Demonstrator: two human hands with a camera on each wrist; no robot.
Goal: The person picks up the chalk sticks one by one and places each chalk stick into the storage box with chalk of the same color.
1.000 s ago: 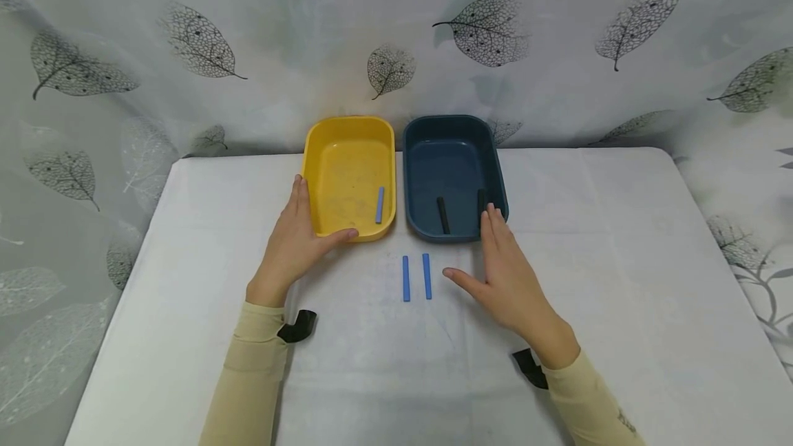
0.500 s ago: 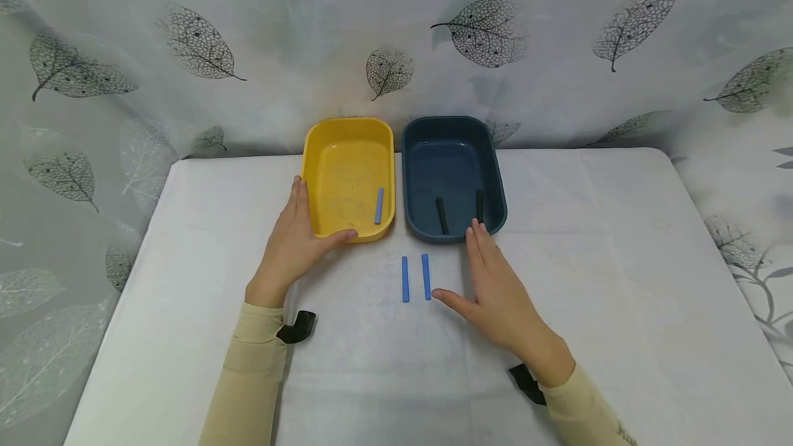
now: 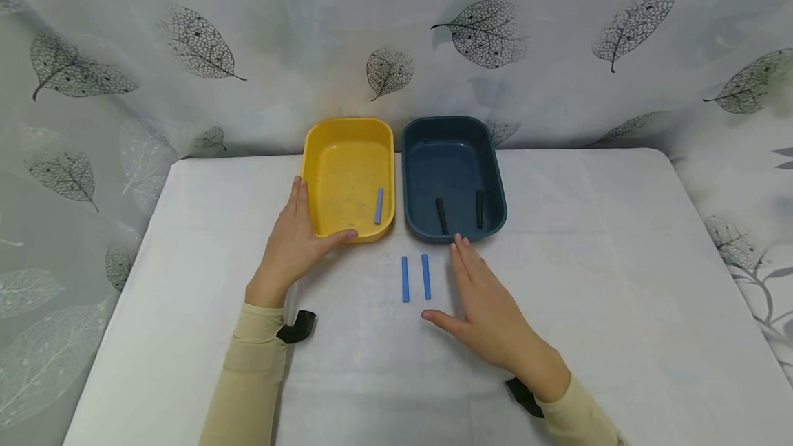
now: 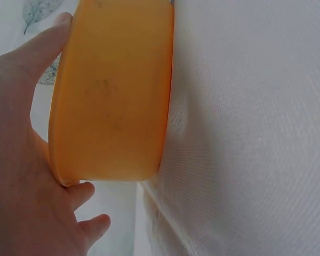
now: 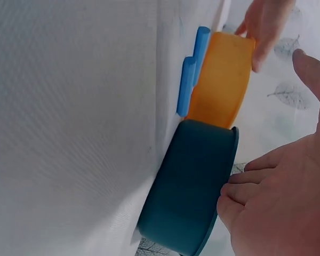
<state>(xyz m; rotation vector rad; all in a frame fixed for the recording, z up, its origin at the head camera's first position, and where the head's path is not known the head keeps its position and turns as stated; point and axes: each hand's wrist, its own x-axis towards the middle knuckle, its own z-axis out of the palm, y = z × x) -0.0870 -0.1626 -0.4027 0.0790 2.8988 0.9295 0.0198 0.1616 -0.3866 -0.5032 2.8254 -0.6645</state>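
My left hand lies against the near left corner of the yellow tray, fingers straight along its side and thumb at the front rim. In the left wrist view the thumb rests at the rim of the tray. My right hand holds nothing, its fingers extended and thumb spread, fingertips close to the dark blue tray's front rim. Two slim blue sticks, a left one and a right one, lie side by side on the white cloth, just left of that hand.
One blue stick lies in the yellow tray. In the dark blue tray are two black sticks, a tilted one and a straighter one. A leaf-patterned curtain stands behind the cloth-covered table.
My right hand has moved left and nearer to me, from the dark blue tray's near right corner to its front rim. The left hand, trays and sticks stay put.
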